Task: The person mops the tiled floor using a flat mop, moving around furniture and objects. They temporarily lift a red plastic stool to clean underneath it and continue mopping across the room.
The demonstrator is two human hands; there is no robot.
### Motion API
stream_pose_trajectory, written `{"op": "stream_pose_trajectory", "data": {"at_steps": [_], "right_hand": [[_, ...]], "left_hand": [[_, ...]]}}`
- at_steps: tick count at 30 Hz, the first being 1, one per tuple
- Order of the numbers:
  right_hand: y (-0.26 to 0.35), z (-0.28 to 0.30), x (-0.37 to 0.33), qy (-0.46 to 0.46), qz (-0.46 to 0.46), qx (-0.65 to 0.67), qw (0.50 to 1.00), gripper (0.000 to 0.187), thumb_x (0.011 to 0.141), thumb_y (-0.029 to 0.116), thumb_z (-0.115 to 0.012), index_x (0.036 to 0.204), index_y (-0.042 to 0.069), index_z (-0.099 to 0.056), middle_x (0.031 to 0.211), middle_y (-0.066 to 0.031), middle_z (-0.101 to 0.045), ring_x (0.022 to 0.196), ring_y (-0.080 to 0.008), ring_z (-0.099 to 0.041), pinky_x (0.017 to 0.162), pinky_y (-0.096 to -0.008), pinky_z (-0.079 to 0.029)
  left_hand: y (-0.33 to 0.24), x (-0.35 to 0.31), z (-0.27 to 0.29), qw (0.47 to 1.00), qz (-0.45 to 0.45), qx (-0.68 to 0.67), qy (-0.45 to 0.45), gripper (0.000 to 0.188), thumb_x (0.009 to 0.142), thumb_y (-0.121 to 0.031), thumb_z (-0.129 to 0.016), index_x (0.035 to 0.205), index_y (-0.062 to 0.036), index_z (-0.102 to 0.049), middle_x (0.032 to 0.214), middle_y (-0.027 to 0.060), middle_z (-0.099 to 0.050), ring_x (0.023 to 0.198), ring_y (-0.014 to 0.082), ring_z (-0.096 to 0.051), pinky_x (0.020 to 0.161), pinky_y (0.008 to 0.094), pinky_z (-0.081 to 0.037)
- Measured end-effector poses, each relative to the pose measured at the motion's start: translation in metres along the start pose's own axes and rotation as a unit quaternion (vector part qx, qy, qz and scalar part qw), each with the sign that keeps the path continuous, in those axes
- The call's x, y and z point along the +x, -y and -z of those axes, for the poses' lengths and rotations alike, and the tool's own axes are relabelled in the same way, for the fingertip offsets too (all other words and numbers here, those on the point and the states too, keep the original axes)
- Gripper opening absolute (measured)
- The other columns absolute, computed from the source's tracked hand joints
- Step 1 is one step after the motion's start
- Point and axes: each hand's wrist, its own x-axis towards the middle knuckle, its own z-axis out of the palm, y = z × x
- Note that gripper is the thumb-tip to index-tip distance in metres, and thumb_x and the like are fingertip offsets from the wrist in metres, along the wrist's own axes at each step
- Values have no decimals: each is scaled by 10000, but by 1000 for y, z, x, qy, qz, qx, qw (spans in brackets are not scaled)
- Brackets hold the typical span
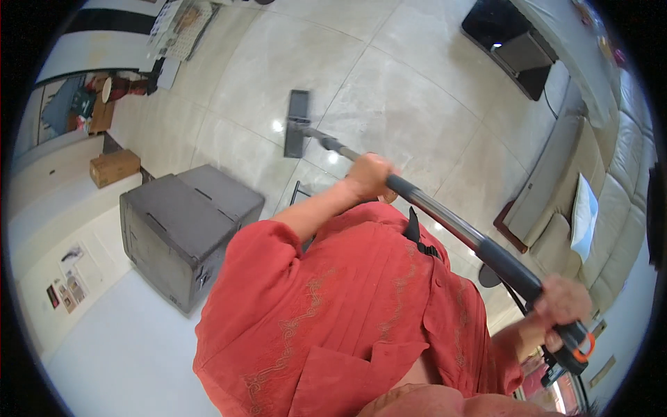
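Observation:
I hold a long flat mop (445,214) slanting across in front of my red shirt. My left hand (372,176) is closed around the lower part of its pole. My right hand (561,301), a little blurred, wraps the dark grip near the top end, beside an orange ring (588,346). The grey rectangular mop head (297,124) lies flat on the tiled floor, ahead and slightly left of me.
Shiny pale tiles (410,83) cover the floor. A large grey box-shaped cabinet (191,219) stands close on my left, with a cardboard box (114,168) behind it. On the right are a pale sofa (622,208) with a light blue cushion (585,217) and a black glossy low table (504,45).

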Motion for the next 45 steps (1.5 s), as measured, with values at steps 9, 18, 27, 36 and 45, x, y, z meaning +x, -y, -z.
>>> {"op": "stream_pose_trajectory", "data": {"at_steps": [9,18,27,36,45], "right_hand": [[-153,-142,145,149,-214,113,959,159,795,-27,-683,948,13,-671,917,-88,-687,848,-217,-664,774,-307,-515],[65,17,47,-107,-200,-138,964,181,734,186,-754,672,67,-633,616,-50,-636,579,-223,-612,734,-448,-508],[130,22,-16,111,-11,1,994,262,740,268,-852,884,162,-661,809,31,-714,739,-117,-667,931,-351,-389],[-36,-4,28,-200,-65,-196,958,117,820,64,-631,907,-14,-623,992,-212,-662,1027,-360,-626,1036,-611,-395],[2,11,-103,-63,-185,-237,952,235,714,-49,-703,948,-28,-700,840,-148,-675,866,-313,-689,895,-467,-522]], "left_hand": [[182,-113,57,964,219,152,12,216,795,-238,-678,642,-93,-631,667,152,-632,656,368,-638,589,460,-492],[4,90,-90,987,-114,-105,-30,62,633,-159,-643,689,-184,-653,686,47,-659,608,268,-646,536,397,-514],[-78,147,-70,947,-211,-162,180,68,670,-211,-659,727,-194,-693,677,72,-659,652,298,-658,594,433,-528],[47,297,-61,978,-161,33,126,165,697,-144,-696,857,-143,-657,835,114,-671,831,345,-658,715,422,-522],[0,157,-202,988,-119,101,9,270,734,-312,-765,656,-119,-593,679,109,-606,710,325,-614,684,437,-503]]}}
